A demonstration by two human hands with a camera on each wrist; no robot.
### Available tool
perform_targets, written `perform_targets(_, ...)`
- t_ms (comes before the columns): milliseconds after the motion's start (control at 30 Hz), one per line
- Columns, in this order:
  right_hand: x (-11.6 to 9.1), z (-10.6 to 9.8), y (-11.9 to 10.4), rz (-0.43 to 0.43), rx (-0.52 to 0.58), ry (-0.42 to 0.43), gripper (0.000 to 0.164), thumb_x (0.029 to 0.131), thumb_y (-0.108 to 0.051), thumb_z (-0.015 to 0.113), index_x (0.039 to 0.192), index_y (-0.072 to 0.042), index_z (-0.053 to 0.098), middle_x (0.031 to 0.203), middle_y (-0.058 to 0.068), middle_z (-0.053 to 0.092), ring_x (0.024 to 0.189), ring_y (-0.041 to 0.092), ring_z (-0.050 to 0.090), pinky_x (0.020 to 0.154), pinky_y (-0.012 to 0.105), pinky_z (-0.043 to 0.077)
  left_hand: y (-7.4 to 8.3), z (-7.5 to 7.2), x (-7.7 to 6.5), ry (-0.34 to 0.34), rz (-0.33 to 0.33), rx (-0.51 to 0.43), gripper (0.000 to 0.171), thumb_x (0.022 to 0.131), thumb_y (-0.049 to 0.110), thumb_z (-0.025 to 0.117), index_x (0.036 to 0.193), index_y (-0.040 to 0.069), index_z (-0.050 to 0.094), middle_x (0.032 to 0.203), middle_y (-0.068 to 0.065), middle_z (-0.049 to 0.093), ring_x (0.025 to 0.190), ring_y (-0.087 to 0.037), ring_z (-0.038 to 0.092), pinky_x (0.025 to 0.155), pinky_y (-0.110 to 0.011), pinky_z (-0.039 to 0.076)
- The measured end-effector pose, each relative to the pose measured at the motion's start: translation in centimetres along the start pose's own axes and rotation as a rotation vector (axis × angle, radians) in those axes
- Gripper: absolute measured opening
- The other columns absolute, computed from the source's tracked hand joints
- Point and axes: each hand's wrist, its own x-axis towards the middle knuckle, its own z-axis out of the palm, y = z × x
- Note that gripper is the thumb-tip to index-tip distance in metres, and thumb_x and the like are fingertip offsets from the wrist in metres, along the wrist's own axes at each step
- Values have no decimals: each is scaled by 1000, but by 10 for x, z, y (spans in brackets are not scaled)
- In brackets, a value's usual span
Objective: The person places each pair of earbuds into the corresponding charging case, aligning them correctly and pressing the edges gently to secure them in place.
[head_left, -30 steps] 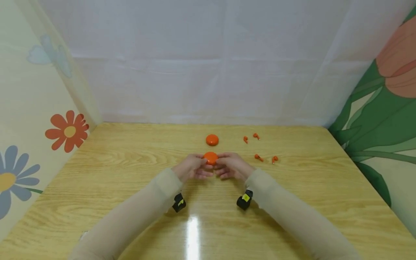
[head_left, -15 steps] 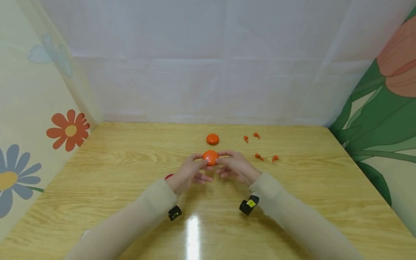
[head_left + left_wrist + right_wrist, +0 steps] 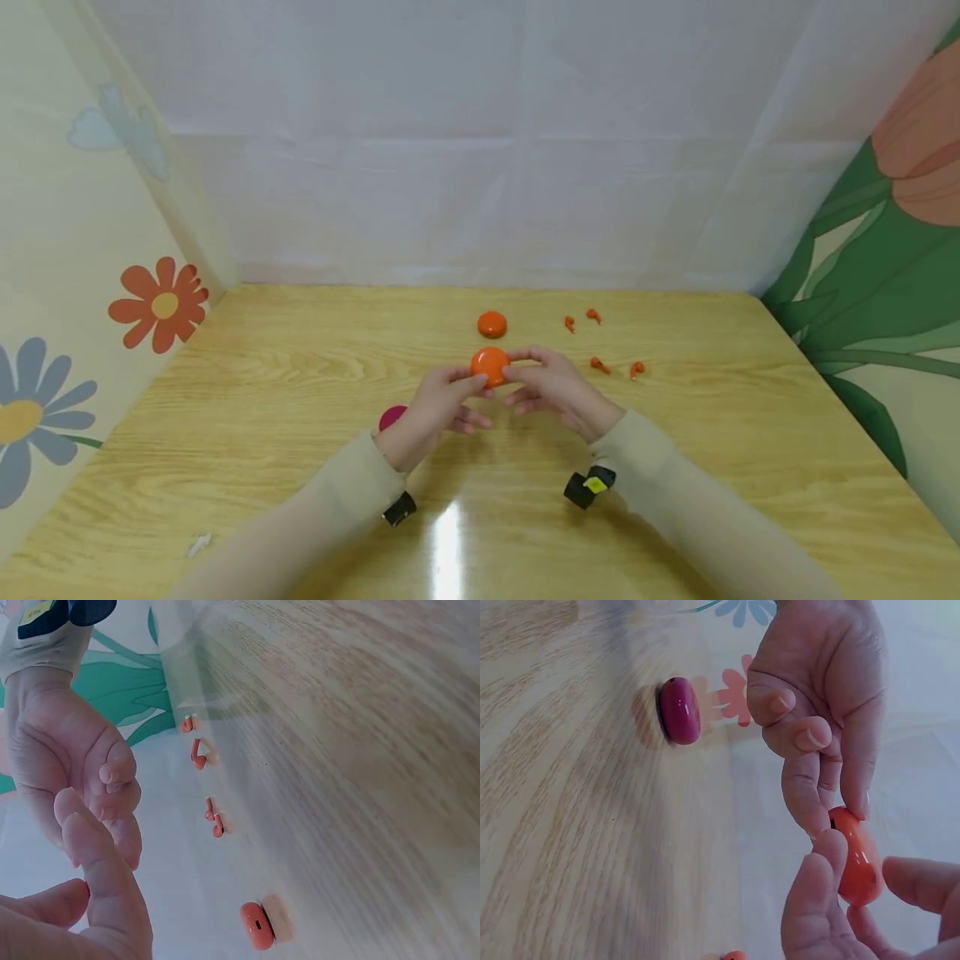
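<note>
An orange round earbud charging case (image 3: pixel 490 365) is held up over the table between both hands. My left hand (image 3: pixel 435 408) pinches its left side with thumb and fingertips. From the right, my right hand (image 3: pixel 561 390) pinches the opposite edge. In the right wrist view the orange case (image 3: pixel 861 859) shows a dark spot on its side, and thumbs and fingers of both hands meet around it. The left wrist view has it hidden behind the fingers. A magenta case (image 3: pixel 391 417) lies partly behind my left wrist.
A second orange case (image 3: pixel 492 324) rests on the table beyond the hands. Several loose orange earbuds (image 3: pixel 599 365) lie to the right. A small white scrap (image 3: pixel 198 545) is near the front left. A white sheet (image 3: pixel 480 167) hangs behind the table (image 3: pixel 300 333).
Both wrists have moved lower and farther apart while the case stays between the fingertips, its round face now tipped more toward me. The magenta case has come into view behind the left wrist.
</note>
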Motion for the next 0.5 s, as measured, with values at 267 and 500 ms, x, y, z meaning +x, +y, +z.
perform_targets(267,-9,1,-3,-73,10,-16,34,106,-19,50,126,8,53,94,1,63,66,7,61,61,21,52,-1,0,-6,-51,57,4,34,103,17,57,130,-3,58,116,-23,69,54,-8,66,51,-19,52)
perform_targets(500,-13,10,1,-164,-26,27,30,107,-21,49,115,7,56,85,0,61,64,7,58,61,20,51,-3,-1,-13,-71,113,2,34,104,15,56,131,-5,57,117,-25,68,56,-7,67,53,-18,51)
